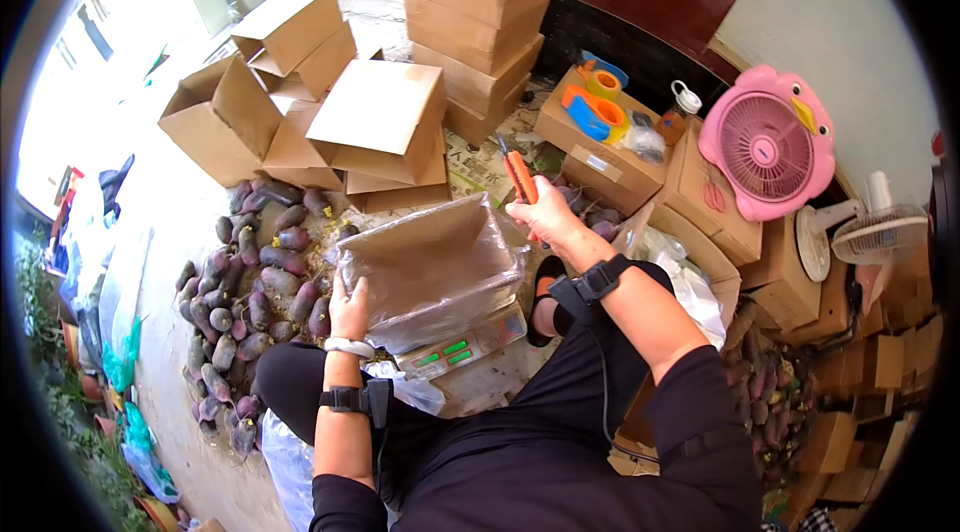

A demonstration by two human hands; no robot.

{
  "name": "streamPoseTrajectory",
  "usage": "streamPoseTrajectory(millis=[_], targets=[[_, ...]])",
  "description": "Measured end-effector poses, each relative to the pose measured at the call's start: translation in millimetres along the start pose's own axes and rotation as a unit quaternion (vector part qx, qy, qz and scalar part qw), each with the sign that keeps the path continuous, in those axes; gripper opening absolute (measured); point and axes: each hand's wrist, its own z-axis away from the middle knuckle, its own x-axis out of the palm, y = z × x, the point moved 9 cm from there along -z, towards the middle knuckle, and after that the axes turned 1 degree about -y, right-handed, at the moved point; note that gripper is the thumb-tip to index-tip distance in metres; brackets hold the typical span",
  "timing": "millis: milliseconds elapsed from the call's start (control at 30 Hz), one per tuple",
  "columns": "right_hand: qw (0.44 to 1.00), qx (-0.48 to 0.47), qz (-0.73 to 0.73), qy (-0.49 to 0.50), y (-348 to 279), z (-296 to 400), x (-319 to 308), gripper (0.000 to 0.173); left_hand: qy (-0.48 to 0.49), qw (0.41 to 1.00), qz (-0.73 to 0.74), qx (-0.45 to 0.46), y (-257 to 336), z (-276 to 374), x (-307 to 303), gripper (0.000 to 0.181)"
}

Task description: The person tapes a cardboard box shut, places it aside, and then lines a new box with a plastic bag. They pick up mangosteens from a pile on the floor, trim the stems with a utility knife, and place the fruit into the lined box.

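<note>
In my right hand is an orange-handled tool with a dark, narrow tip that points up and away from me; its exact kind is unclear. My left hand rests against the left side of an open cardboard box, whose walls are lined or wrapped with clear plastic film. This box sits on a digital scale with green lit displays, between my knees. Many purple-skinned root vegetables lie heaped on the floor left of the box. Whether my left fingers pinch the box wall cannot be told.
Empty cartons stand beyond the vegetables, beside a tall stack of boxes. Tape dispensers and a bottle rest on cartons at the right, near a pink fan. More root vegetables lie at the lower right.
</note>
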Motion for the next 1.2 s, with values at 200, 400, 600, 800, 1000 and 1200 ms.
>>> streamPoseTrajectory(millis=[200, 400, 600, 800, 1000, 1200], targets=[[0.996, -0.065, 0.054, 0.002, -3, -13, 15, 0.040, 0.002, 1.000, -0.022, -0.019, 9, 3, -4, 0.057], [0.983, -0.109, 0.149, 0.013, 18, -28, 24, 0.067, -0.034, 0.994, 0.101, -0.029, 2, -6, 0, 0.030], [0.962, -0.140, 0.227, 0.057, 12, -25, 38, 0.027, -0.062, 0.997, 0.044, -0.033, -10, -5, -2, 0.033], [0.965, -0.111, 0.221, 0.088, 32, -26, 34, 0.028, -0.077, 0.995, -0.036, -0.055, 12, 8, 7, 0.052], [0.972, -0.100, 0.199, 0.076, 34, -23, 27, 0.034, -0.086, 0.996, 0.003, -0.020, 2, -1, 1, 0.048], [0.976, -0.090, 0.192, 0.048, 24, -22, 32, 0.033, -0.061, 0.989, -0.130, 0.039, -2, 0, -6, 0.035]])
